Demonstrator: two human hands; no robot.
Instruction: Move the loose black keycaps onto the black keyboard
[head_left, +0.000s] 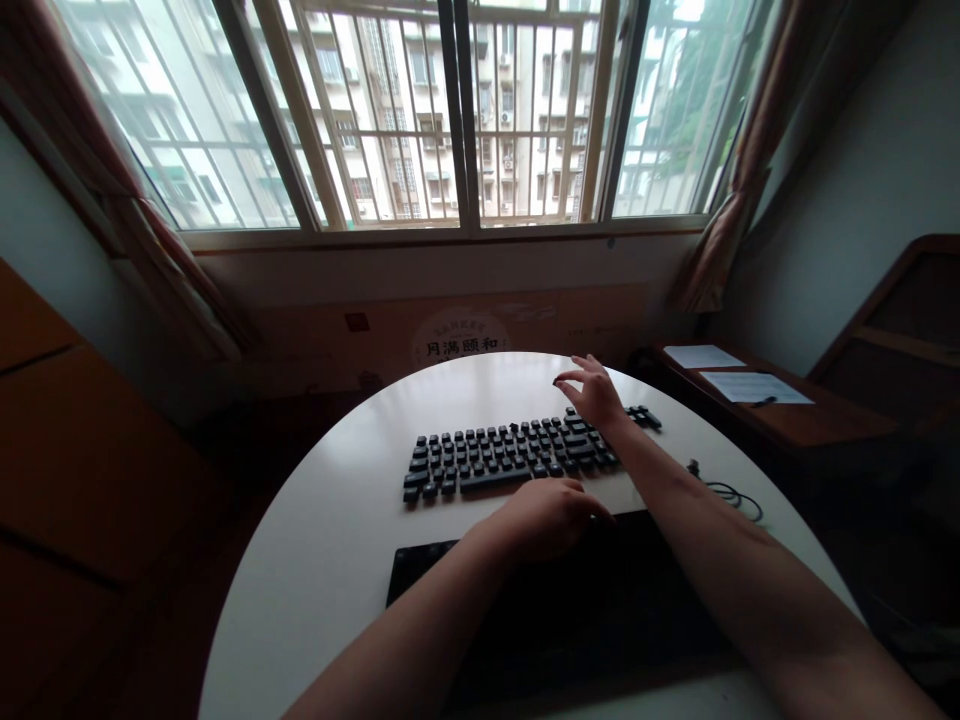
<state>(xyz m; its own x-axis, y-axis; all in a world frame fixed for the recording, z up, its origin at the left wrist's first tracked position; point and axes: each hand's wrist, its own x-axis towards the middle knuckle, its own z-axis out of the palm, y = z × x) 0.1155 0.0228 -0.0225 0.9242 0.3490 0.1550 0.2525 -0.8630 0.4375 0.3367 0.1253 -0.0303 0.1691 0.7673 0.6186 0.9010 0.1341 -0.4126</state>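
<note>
Nearest the camera, two bare forearms reach over a long black keyboard-shaped slab (570,620) lying on a round white table (300,560). Just beyond it, black keycaps (480,455) stand in keyboard order, the pale tabletop showing between many of them, so they appear to be loose. The left hand (551,515) is low between slab and rows, its fingers curled downward; whether it grips anything cannot be told. The right hand (596,395) is raised above the right part of the rows, fingers parted, nothing clearly held; a dark speck at one fingertip is too small to identify. A thin black cable (731,497) lies coiled to the right. The ordering of the keycaps looks well advanced, with the main block's rows nearly full. What remains is harder to judge: the right arm hides some keycaps, and deep shadow conceals most of the slab's surface.
</note>
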